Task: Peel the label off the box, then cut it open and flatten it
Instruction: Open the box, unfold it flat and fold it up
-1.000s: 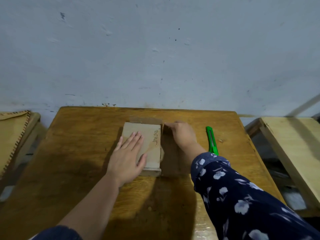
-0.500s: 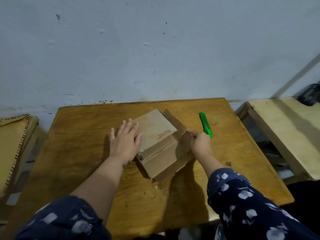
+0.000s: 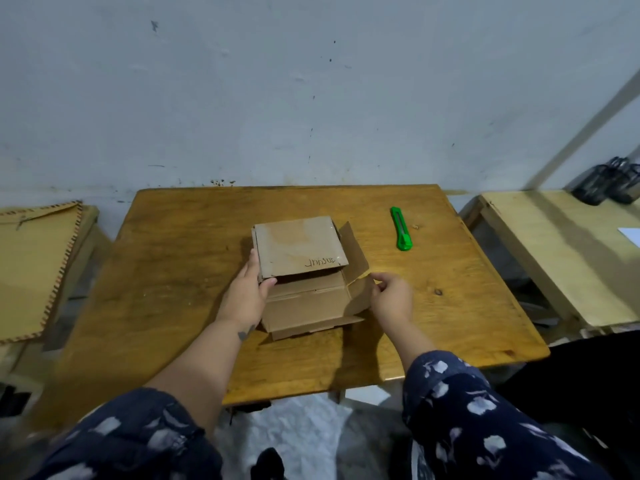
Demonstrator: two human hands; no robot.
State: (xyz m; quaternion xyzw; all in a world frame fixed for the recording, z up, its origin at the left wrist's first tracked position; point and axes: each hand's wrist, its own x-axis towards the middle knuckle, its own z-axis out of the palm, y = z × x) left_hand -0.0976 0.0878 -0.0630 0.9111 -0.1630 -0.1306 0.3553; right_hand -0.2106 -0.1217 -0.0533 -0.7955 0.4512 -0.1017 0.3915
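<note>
Box (image 3: 304, 271) sits mid-counter (image 3: 173, 271), flaps loose. My left hand (image 3: 247, 296) grips its left wall, thumb over the rim; right hand (image 3: 391, 299) pinches the side flap, I think. Risk: uneven pull tears the flap, or the box skids toward the cutter (image 3: 401, 228).

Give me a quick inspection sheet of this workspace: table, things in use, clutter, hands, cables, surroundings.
Surface: wooden table, worn, small speck by the cutter.
Job's things: cardboard box partly opened, flaps loose, writing on top panel; green cutter lying to its right, untouched.
Clutter: nothing seen on the table.
Hands: left hand grips the box's left side; right hand pinches the right flap.
Cables: nothing seen.
Surroundings: grey scuffed wall; pale bench to the right with dark items; woven mat to the left.
</note>
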